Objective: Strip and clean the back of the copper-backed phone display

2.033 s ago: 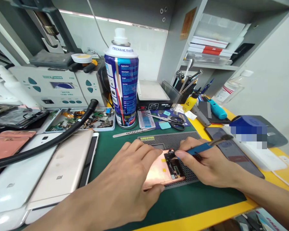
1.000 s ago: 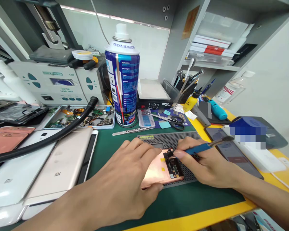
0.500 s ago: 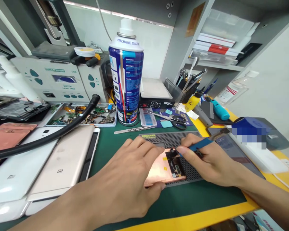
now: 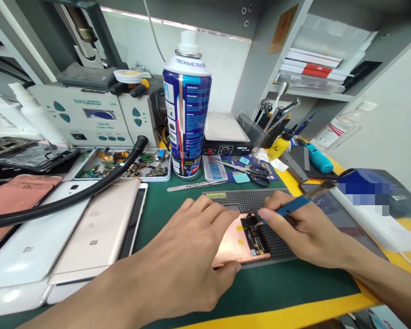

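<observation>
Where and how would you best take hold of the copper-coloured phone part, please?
I'd grip the phone part by its near and far edges, coming from the left, as the left hand does: it lies flat, with dark components exposed at its right end.

Hands (image 4: pixel 195 235) hold a coppery panel (image 4: pixel 232 240) and a blue tool (image 4: pixel 294 205).

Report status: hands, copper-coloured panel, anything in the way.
Left hand bracing copper-coloured panel on grey mat. Right hand gripping blue-handled tool, tip at panel's dark end. Scissors, tweezers beyond mat, clear of hands.
</observation>
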Motion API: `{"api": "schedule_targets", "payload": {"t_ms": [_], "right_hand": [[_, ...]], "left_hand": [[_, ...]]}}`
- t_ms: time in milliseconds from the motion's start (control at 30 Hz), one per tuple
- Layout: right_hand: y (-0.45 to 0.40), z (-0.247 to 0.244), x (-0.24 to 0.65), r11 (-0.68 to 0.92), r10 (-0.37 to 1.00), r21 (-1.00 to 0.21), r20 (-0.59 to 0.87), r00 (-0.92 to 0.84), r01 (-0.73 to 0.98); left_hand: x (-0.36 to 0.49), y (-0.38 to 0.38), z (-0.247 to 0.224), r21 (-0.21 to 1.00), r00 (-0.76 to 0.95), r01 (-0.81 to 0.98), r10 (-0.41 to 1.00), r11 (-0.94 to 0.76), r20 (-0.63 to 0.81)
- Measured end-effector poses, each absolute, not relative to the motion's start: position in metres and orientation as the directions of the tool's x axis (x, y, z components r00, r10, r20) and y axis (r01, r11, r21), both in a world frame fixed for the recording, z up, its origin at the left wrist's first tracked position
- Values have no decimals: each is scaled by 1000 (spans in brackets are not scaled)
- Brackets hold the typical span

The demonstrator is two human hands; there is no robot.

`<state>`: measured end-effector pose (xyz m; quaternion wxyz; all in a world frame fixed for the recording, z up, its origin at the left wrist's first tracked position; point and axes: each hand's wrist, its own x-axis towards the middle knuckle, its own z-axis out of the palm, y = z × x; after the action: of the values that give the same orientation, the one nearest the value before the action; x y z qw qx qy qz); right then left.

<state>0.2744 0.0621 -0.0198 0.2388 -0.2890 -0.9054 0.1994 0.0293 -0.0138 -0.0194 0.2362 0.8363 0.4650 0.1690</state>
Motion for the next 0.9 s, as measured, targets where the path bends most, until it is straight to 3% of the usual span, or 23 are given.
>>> {"api": "schedule_targets", "payload": {"t_ms": [267, 333, 433, 567, 700, 900], "right_hand": [[62, -17, 274, 747, 629, -500, 316, -710, 439], [62, -16, 275, 714, 660, -552, 323, -678, 431], [64, -17, 277, 582, 770, -719, 337, -542, 379], [75, -19, 282, 255, 935, -961, 217, -280, 108], [81, -16, 285, 64, 964, -998, 69, -256, -28], [77, -10, 283, 54, 944, -998, 43, -328, 24]], "left_hand": [[28, -12, -23, 554, 506, 692, 858, -462, 84], [28, -12, -25, 555, 508, 676, 852, -485, 126], [30, -14, -27, 532, 497, 664, 842, -525, 211], [34, -17, -27, 419, 500, 687, 805, -593, 320], [37, -18, -26, 361, 514, 692, 778, -625, 362], [37, -19, -29, 329, 525, 698, 767, -636, 368]]}}
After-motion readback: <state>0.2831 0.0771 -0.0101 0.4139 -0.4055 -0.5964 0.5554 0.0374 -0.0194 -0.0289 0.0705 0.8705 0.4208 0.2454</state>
